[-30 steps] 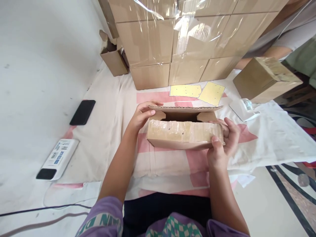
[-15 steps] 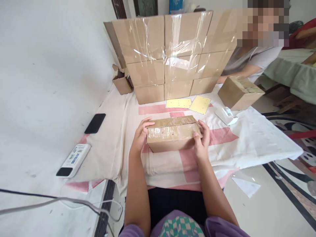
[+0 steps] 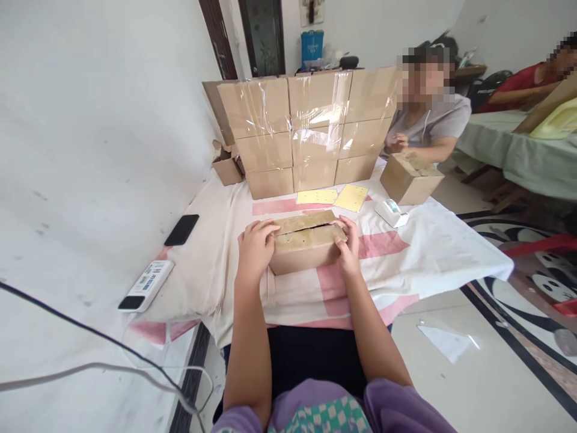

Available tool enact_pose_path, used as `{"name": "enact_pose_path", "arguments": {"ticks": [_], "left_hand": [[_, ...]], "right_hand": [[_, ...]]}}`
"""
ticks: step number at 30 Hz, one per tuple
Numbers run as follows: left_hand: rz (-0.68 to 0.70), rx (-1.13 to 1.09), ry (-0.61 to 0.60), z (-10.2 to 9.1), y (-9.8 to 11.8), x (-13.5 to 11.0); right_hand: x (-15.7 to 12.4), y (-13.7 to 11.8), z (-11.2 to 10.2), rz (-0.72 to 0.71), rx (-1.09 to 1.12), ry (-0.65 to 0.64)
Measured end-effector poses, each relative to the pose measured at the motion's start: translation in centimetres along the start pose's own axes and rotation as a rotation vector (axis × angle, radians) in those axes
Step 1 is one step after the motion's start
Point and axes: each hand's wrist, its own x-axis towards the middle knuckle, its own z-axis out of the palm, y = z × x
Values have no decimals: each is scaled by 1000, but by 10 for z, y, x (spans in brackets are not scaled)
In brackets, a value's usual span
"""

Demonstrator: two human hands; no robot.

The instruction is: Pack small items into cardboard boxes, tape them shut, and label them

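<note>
A small cardboard box rests on the cloth-covered table in front of me, clear tape over its top. Along the top seam a narrow dark gap shows between the two flaps. At the box's left end my left hand is closed on the upper edge, fingertips on the top flap. My right hand grips the right end, thumb on the near flap and fingers behind the corner. Beyond the box lie two yellow cards with small dark marks.
A tape-wrapped stack of cartons stands at the back. To its right are another carton and a white device. A phone and a white power strip-like unit lie left. A person sits behind the right carton.
The seam between the box's flaps has parted into a gap. My left hand has curled further over the left edge. The camera view has tilted up.
</note>
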Motion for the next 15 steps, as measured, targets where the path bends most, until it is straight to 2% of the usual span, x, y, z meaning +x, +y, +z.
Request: {"name": "enact_pose_path", "arguments": {"ticks": [7, 11, 15], "left_hand": [[47, 101, -119, 12, 38, -13], [-18, 171, -177, 23, 49, -14], [-42, 240, -192, 30, 54, -15]], "right_hand": [[0, -4, 3, -95, -110, -9], [1, -6, 2, -140, -199, -1], [2, -4, 1, -143, -173, -39]]}}
